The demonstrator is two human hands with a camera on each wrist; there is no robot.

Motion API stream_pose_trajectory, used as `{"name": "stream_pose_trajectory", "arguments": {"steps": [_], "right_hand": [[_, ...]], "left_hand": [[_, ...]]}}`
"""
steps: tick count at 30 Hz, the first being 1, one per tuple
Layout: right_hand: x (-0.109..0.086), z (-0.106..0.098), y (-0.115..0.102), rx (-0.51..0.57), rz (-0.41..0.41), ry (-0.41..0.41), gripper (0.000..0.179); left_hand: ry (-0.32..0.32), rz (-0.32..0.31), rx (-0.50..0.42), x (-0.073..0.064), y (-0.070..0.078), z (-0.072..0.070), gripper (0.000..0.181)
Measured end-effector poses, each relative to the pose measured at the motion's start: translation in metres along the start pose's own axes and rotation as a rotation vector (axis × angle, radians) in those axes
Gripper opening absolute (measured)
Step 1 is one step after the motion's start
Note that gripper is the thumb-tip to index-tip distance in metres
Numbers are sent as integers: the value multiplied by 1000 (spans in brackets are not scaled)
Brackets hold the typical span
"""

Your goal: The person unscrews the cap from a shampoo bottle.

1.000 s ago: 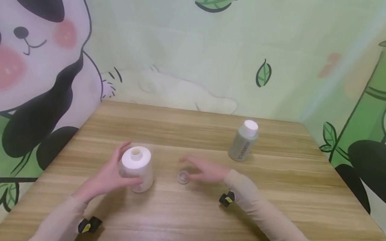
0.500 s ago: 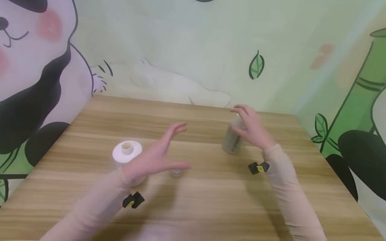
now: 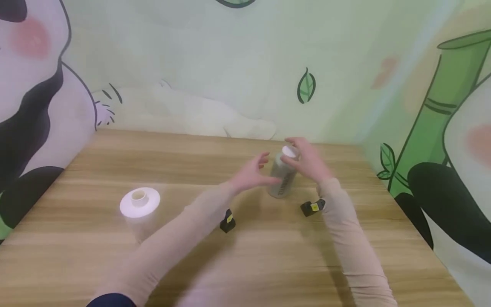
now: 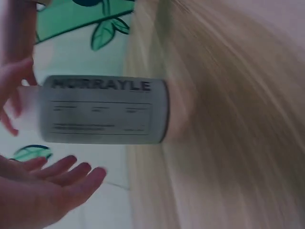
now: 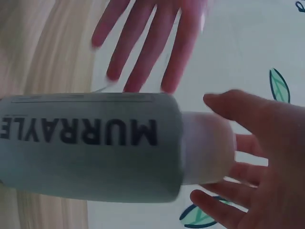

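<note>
A grey-green bottle (image 3: 282, 169) with a white cap (image 3: 289, 151) and dark "MURRAYLE" lettering stands upright towards the back of the table. My right hand (image 3: 310, 161) surrounds the cap, thumb on the near side and fingers behind. In the right wrist view a small gap shows between the thumb (image 5: 233, 102) and the cap. Left of the bottle, my left hand (image 3: 251, 174) is spread with its thumb in front of the body. The left wrist view shows those fingers (image 4: 71, 179) beside the bottle, apart from it.
A white bottle (image 3: 140, 209) with an uncapped neck stands at the left, partly behind my left forearm. Wood-grain table (image 3: 268, 264) spreads below. A wall cloth (image 3: 192, 64) printed with pandas and bamboo rises behind the table's back edge.
My left hand has left the white bottle and moved right to the grey-green bottle. My right hand has gone from the small clear ring-shaped piece to the white cap. My left forearm now hides that piece.
</note>
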State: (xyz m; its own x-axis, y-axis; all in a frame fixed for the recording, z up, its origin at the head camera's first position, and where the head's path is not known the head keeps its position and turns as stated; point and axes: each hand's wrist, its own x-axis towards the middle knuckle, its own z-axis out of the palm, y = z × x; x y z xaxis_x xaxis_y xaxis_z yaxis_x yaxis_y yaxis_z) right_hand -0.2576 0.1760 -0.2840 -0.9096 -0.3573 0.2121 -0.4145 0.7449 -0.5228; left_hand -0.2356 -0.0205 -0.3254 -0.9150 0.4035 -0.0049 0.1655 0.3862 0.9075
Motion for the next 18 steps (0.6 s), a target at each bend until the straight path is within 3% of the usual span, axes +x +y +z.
{"name": "stream_pose_trajectory", "arguments": {"steps": [3,6,10,13,18], "right_hand": [[1,3,1,-59,15,-9,57],[-1,19,-3,-77,15,5,54],[-5,25,-6,-74,13,40,52],[-8,19,-8,-85,3,43,52],[-21,-1,-16,-64,-3,36,51]], "left_hand": [[-24,-21,-58,26,-3,16,100],[-33,-17,-114,33,-16,26,89],[-10,22,-151,37,-23,34,75],[15,31,-110,38,-20,37,74],[19,46,39,30,-4,34,77]]}}
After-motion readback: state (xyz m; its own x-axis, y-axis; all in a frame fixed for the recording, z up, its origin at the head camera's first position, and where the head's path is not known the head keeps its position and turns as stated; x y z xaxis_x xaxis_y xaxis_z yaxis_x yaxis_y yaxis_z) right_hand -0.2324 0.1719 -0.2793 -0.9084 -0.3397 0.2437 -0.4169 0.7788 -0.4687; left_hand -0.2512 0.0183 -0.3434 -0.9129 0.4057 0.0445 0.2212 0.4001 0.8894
